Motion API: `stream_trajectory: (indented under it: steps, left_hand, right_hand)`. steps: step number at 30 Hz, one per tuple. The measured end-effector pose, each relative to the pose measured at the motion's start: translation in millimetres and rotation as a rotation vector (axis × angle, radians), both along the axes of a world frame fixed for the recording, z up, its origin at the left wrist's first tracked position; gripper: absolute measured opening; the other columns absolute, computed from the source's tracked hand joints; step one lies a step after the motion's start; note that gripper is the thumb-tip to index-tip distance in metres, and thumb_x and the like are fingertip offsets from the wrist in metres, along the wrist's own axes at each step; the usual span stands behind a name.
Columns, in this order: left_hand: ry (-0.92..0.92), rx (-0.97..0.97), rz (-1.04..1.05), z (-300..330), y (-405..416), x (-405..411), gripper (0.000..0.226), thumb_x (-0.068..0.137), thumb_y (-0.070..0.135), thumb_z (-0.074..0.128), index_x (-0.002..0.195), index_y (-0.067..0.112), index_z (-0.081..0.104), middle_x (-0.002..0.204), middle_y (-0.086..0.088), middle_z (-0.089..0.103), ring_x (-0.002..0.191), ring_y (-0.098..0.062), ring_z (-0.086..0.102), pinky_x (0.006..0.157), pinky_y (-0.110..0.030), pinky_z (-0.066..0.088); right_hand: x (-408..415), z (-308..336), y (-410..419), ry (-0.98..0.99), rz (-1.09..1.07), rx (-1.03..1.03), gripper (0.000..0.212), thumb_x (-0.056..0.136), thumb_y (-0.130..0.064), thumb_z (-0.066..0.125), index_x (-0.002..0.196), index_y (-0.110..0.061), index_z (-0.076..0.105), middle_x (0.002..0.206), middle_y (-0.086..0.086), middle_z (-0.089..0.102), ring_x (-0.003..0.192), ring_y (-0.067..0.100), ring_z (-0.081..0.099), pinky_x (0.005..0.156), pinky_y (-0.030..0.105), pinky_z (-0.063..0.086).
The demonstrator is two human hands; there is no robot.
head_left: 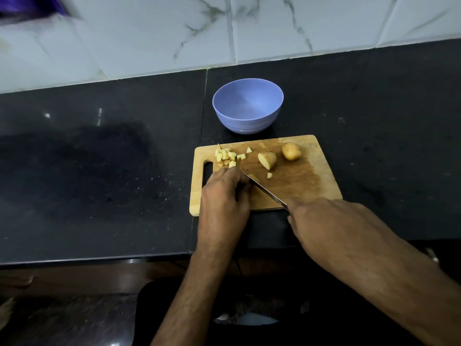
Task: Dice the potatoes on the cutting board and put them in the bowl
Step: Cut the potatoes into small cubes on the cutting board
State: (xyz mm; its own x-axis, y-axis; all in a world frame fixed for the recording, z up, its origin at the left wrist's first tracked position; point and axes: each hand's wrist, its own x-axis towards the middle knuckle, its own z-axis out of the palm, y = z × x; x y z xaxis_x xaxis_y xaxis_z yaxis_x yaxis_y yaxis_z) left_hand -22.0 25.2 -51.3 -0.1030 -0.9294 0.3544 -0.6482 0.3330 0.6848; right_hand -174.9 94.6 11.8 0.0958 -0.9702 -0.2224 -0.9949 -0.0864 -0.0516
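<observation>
My left hand (224,193) sits curled at the lower left of the cutting board (311,181), fingers bent over what seems to be a potato piece, though my knuckles hide it. My right hand (321,221) grips the knife (264,189), its blade slanting up-left to my left fingertips. A pile of diced potato (225,156) lies at the board's upper left, a half potato (267,160) at centre, a whole potato (291,151) to its right. The blue bowl (248,111) stands just above the board.
</observation>
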Motion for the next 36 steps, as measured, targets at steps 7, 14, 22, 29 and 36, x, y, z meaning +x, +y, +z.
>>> stream_trajectory:
  steps: [7,14,22,29,36]
  left_hand:
    - [0.054,0.031,0.063,4,0,0,0.01,0.086,0.015,0.072,0.089,0.021,0.064,0.084,0.012,0.065,0.082,-0.009,0.061,0.07,-0.028,0.052]
    - [0.016,0.017,0.031,1,-2,3,0.009,0.088,0.021,0.075,0.096,0.024,0.074,0.092,0.014,0.06,0.088,-0.009,0.059,0.076,-0.026,0.052]
    - [0.052,0.068,0.028,2,5,21,0.014,0.087,0.022,0.077,0.101,0.025,0.078,0.097,0.014,0.063,0.087,0.0,0.06,0.071,-0.008,0.045]
    - [0.091,0.124,0.038,3,-1,24,0.008,0.084,0.019,0.082,0.083,0.024,0.076,0.088,0.011,0.065,0.08,-0.003,0.06,0.066,-0.008,0.042]
    - [0.119,0.141,0.032,3,-1,24,0.011,0.082,0.016,0.082,0.081,0.025,0.075,0.089,0.012,0.067,0.086,-0.001,0.062,0.071,-0.007,0.044]
  right_hand:
    - [-13,2,16,-0.011,-0.018,0.05,0.014,0.104,-0.035,0.029,0.097,-0.026,0.038,0.07,-0.005,0.039,0.079,0.018,0.057,0.071,0.033,0.049]
    - [-21,2,24,-0.008,-0.046,-0.026,0.028,0.104,-0.045,0.021,0.108,-0.03,0.044,0.072,-0.008,0.043,0.068,0.013,0.048,0.053,0.026,0.033]
    - [-13,5,26,-0.186,-0.119,-0.09,0.032,0.103,-0.05,0.021,0.11,-0.035,0.049,0.07,-0.011,0.048,0.06,0.006,0.046,0.051,0.022,0.031]
    - [5,2,22,-0.236,-0.107,-0.109,0.033,0.104,-0.048,0.021,0.108,-0.032,0.049,0.069,-0.009,0.047,0.056,0.005,0.045,0.047,0.018,0.028]
    - [8,-6,20,-0.236,-0.078,-0.096,0.033,0.104,-0.048,0.021,0.109,-0.032,0.05,0.07,-0.009,0.05,0.058,0.004,0.049,0.049,0.019,0.032]
